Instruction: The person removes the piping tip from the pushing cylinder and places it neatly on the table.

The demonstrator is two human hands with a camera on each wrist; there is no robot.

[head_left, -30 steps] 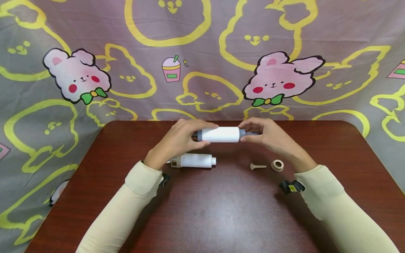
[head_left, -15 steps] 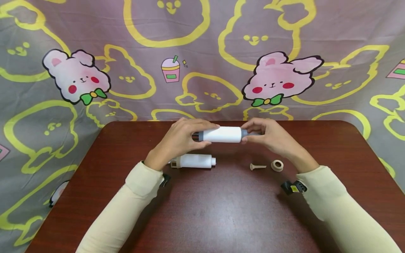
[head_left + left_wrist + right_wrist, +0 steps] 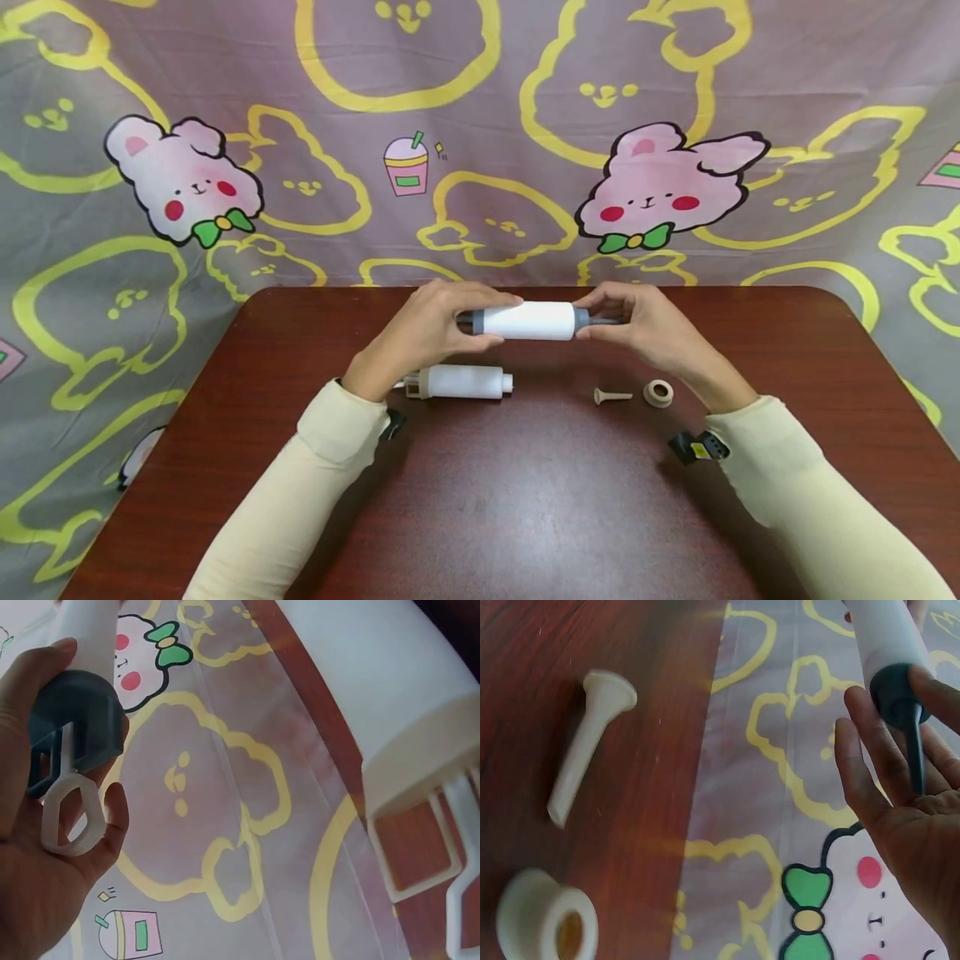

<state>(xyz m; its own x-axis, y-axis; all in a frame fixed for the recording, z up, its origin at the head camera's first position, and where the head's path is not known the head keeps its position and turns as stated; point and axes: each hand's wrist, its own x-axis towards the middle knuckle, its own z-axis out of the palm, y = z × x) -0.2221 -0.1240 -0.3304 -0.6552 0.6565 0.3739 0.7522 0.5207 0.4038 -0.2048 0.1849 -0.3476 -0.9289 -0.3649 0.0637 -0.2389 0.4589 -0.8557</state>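
Note:
Both hands hold a white tube with grey ends (image 3: 529, 321) level above the far part of the brown table (image 3: 480, 492). My left hand (image 3: 435, 327) grips its left end, where a grey cap (image 3: 79, 727) carries a white loop handle (image 3: 69, 814). My right hand (image 3: 637, 325) pinches the right end, at the grey collar (image 3: 896, 694) and thin grey nozzle (image 3: 915, 757). A second white tube with a beige end (image 3: 459, 382) lies on the table under my left hand, and looms large in the left wrist view (image 3: 390, 690).
A beige nozzle (image 3: 611, 395) (image 3: 585, 742) and a beige ring (image 3: 657, 392) (image 3: 544, 926) lie on the table below my right hand. A bunny-print cloth (image 3: 480, 142) hangs behind the table's far edge.
The held tube and my right hand have shifted a little to the right. The grips look the same.

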